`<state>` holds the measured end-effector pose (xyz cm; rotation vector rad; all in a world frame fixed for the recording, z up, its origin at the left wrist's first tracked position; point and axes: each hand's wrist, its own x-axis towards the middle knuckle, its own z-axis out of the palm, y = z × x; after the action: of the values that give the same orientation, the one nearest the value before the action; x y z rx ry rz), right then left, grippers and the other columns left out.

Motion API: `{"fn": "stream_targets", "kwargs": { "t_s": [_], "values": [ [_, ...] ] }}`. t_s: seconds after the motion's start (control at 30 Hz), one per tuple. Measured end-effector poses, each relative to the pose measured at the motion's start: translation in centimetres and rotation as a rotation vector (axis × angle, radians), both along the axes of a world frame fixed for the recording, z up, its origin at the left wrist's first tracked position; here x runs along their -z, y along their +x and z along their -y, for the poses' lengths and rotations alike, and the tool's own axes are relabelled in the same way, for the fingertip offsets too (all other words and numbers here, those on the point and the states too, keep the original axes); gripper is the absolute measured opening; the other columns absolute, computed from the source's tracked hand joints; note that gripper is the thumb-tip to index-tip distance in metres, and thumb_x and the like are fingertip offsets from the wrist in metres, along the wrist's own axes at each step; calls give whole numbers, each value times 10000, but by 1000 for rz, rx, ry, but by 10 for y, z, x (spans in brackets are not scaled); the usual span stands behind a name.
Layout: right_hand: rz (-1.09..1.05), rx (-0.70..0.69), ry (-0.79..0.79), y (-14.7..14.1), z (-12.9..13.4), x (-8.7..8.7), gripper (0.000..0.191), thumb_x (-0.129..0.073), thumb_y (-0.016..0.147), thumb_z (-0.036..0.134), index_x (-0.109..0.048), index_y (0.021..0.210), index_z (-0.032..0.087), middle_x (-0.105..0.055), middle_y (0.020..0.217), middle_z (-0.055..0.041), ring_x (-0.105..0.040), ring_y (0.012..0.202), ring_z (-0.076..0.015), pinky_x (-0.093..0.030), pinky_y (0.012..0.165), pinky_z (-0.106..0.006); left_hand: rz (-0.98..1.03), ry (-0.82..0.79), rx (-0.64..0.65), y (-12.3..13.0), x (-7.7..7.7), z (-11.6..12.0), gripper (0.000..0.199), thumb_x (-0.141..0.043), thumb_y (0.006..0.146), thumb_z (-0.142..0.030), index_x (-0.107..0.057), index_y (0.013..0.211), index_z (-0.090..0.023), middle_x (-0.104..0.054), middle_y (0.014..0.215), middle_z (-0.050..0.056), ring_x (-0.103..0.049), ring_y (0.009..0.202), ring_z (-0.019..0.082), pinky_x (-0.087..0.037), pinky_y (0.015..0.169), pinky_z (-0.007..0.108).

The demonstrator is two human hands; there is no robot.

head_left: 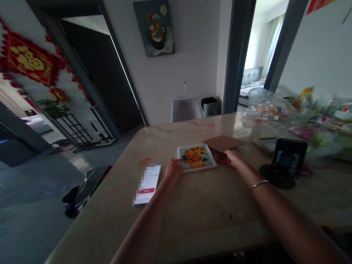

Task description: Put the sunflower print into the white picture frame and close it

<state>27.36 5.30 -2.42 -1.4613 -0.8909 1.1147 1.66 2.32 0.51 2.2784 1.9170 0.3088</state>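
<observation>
A person's left hand point(173, 169) curls its fingers against the left edge of a white-framed sunflower picture point(195, 157) lying flat on a marble-patterned table point(203, 205); whether they grip it cannot be told. The right hand point(230, 158), below a silver bracelet point(259, 184), reaches with partly extended fingers to the near edge of a brown cardboard sheet point(223, 142), just beside the picture's right side; whether they pinch the sheet is unclear.

A lit smartphone point(150, 183), partly pixelated, lies left of the picture. To the right, a dark device point(289, 157) leans upright on a round black stand point(277, 176), near a shallow brown frame point(258, 143). Clear plastic bags point(264, 104) crowd the table's far right. Beyond the far edge are a quilted chair point(187, 110) and, on the wall, a still-life painting point(155, 28); a red-and-gold decoration point(30, 58) hangs at left.
</observation>
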Motion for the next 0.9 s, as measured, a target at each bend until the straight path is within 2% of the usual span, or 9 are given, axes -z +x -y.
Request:
{"fn": "stream_targets", "kwargs": {
  "t_s": [0.13,0.3,0.47,0.57,0.7,0.77,0.83,0.9],
  "values": [
    [30,42,-72,3,1,-2,90,-489,740,112,-547,786,163,-593,562,-8,-544,434,-109,-439,394,-200,38,0,-111,-1,-1,0,448,-399,750,-81,-499,1181,-151,-536,1183,111,-525,1046,186,-419,835,244],
    [53,78,-70,7,1,-3,108,-530,709,69,-539,777,152,-547,503,31,-511,398,-76,-370,334,-143,66,-24,-181,-1,-5,5,453,-425,715,-133,-487,1163,-162,-528,1157,123,-575,945,201,-446,768,270],
    [61,115,-53,11,-1,-5,168,-481,733,29,-518,863,128,-575,528,17,-562,448,-84,-465,421,-162,71,-40,-182,1,-10,7,455,-427,702,-145,-485,1153,-138,-538,1121,134,-572,949,212,-443,777,280],
    [109,92,-62,12,0,-7,181,-449,725,9,-528,844,121,-590,537,1,-584,472,-101,-505,491,-203,70,-57,-185,1,-11,6,458,-419,706,-144,-481,1159,-126,-533,1130,139,-567,962,212,-434,798,278],
    [273,35,-114,21,3,-6,108,-478,726,98,-564,680,144,-539,435,-2,-560,432,-139,-480,479,-258,46,-89,-172,1,-12,7,430,-418,717,-153,-503,1137,-126,-526,1142,142,-557,982,215,-425,818,278],
    [365,7,-137,27,4,-6,153,-516,711,152,-555,563,162,-517,399,-14,-564,456,-161,-457,495,-270,35,-101,-165,0,-13,7,421,-420,719,-155,-509,1131,-137,-527,1143,137,-555,986,216,-425,817,282],
    [506,9,-124,28,5,-9,195,-550,697,196,-545,504,170,-543,437,-39,-590,552,-177,-437,547,-263,32,-100,-159,0,-13,7,420,-424,719,-157,-511,1129,-141,-527,1146,134,-554,988,216,-424,820,283],
    [745,23,-56,22,7,-13,205,-540,722,258,-571,541,168,-601,557,-67,-599,662,-180,-415,597,-251,35,-98,-162,0,-13,6,425,-422,720,-156,-510,1136,-144,-524,1154,133,-553,993,215,-422,823,282]
  ]
}}
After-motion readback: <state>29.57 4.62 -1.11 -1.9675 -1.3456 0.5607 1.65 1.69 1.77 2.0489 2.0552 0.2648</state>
